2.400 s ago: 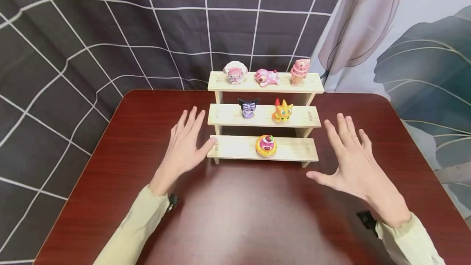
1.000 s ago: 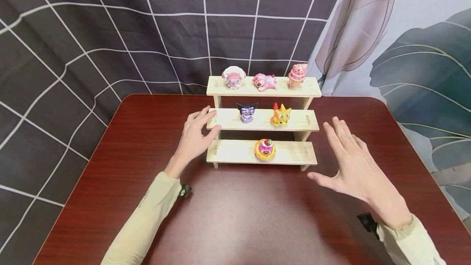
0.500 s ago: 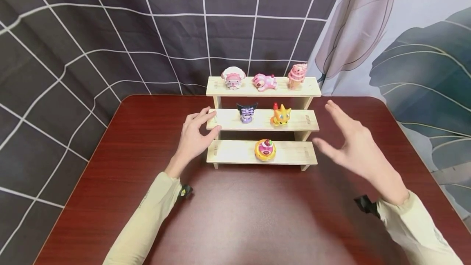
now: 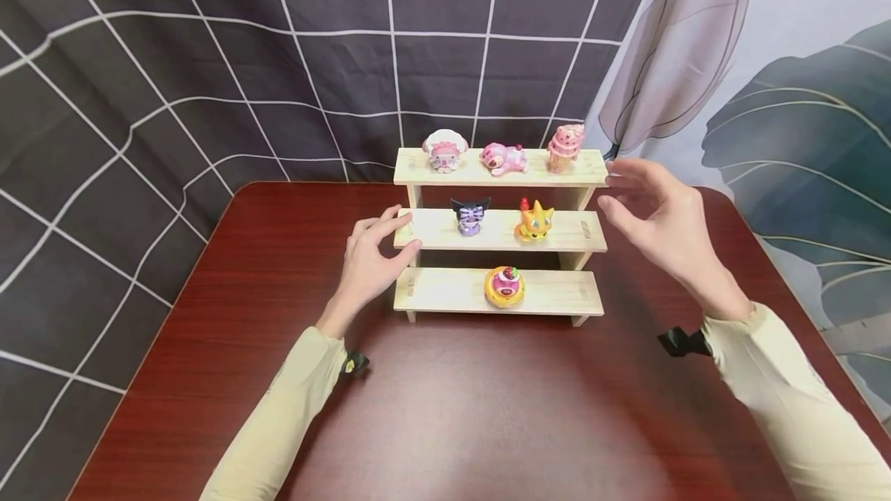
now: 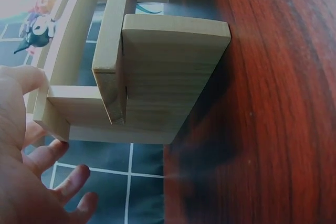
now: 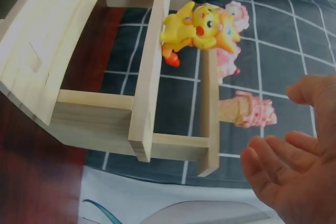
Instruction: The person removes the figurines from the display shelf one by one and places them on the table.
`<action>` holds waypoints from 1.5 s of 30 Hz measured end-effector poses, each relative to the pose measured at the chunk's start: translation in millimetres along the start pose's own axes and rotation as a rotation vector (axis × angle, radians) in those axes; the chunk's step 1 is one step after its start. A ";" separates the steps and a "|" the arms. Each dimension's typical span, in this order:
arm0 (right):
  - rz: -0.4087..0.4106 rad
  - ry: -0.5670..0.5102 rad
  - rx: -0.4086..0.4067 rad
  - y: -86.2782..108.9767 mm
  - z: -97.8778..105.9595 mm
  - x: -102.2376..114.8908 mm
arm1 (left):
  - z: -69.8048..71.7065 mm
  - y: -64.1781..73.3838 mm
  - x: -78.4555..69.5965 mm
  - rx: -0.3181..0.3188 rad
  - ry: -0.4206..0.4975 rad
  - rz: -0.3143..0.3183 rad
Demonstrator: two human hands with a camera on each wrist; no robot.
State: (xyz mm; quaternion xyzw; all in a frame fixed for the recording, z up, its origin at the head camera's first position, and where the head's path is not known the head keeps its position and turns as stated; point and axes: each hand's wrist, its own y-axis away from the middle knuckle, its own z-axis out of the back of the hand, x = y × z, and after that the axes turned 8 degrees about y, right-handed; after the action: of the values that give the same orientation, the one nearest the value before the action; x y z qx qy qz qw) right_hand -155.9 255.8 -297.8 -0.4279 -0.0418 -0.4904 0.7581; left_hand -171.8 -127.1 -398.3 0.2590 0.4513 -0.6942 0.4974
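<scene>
A three-tier wooden display shelf [image 4: 487,233] stands on the table. My left hand [image 4: 366,265] holds the left end of its middle step, the thumb at the front edge and a finger over the top. My right hand [image 4: 664,226], fingers loosely bent and thumb apart, is beside the right end of the top step. Nearest it is a pink ice-cream-cone figurine [image 6: 247,109], with a gap between them in the right wrist view. The top step also carries a white-hooded figurine [image 4: 445,151] and a lying pink bear figurine [image 4: 504,158].
On the middle step are a black-eared purple figurine [image 4: 470,216] and a yellow spiky figurine [image 4: 534,221]. A round yellow-and-pink figurine [image 4: 504,287] sits on the lowest step. Dark grid-patterned curtain [image 4: 278,60] hangs behind the red-brown table [image 4: 452,408].
My left hand has come rightward onto the middle step's end. The right hand has moved up and inward toward the top step, its fingers bending. The figurines stay in place.
</scene>
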 end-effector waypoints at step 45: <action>-0.223 -0.140 0.128 -60.0 -31.9 -12.5 | 0.8 -0.4 -1.0 -0.011 0.032 -0.002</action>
State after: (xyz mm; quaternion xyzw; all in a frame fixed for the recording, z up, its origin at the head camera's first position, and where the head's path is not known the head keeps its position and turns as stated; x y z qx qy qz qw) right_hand -220.5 233.4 -287.5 -0.4044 -0.1734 -0.5369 0.7198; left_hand -171.7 -127.4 -397.1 0.2667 0.4632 -0.6879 0.4910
